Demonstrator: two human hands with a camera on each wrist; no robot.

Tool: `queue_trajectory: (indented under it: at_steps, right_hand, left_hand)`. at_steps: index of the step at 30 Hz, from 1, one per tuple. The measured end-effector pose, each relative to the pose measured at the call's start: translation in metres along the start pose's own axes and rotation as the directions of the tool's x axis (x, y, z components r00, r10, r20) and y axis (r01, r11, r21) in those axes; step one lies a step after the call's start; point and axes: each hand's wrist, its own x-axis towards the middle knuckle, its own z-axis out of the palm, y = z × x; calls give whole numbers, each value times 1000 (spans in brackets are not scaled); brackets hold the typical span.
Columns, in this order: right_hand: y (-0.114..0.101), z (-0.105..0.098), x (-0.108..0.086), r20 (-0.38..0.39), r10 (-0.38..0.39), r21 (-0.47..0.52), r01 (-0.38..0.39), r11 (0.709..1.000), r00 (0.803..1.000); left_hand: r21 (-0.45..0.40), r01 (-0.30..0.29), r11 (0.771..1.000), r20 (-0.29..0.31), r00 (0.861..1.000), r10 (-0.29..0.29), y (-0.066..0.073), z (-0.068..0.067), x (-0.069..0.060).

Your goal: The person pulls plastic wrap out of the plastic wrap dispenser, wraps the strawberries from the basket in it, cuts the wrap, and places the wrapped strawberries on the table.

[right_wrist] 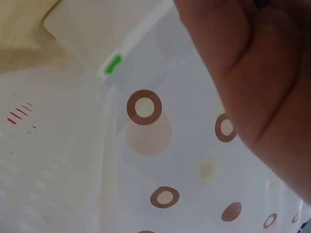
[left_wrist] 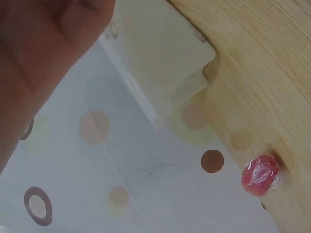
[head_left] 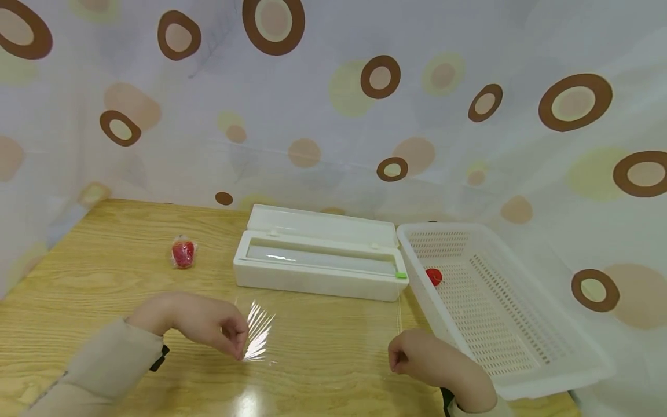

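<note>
A sheet of clear cling film (head_left: 323,333) stretches out from the front of a white cling film dispenser (head_left: 318,284), whose lid stands open. My left hand (head_left: 208,324) pinches its left corner, where bright creases fan out. At the opposite corner, my right hand (head_left: 432,362) holds the film between curled fingers and thumb. Inside the dispenser lies the film roll (head_left: 323,259), and a green slider (head_left: 400,275) sits at the right end of its front edge. The wrist views show each palm, with the fingertips out of frame.
A small red, fruit-like thing wrapped in clear film (head_left: 183,253) lies on the wooden table (head_left: 120,249) at the left. To the right, a white perforated basket (head_left: 552,382) holds a red thing (head_left: 433,276). Behind hangs a dotted curtain (head_left: 312,104).
</note>
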Motion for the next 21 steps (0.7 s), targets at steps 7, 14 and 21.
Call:
queue_trajectory:
  at_steps: [7, 14, 21]
  right_hand:
    - [4, 18, 9, 38, 59, -39, -57, 998, 998]
    - [9, 30, 13, 6, 10, -132, -9, 991, 1000]
    - [11, 41, 15, -7, 40, -137, -40, 990, 999]
  left_hand:
    - [89, 79, 993, -28, 997, -77, -4, 10, 10]
    - [161, 201, 966, -75, 979, -191, -8, 20, 18]
    - [196, 236, 952, -89, 971, -223, -12, 27, 26]
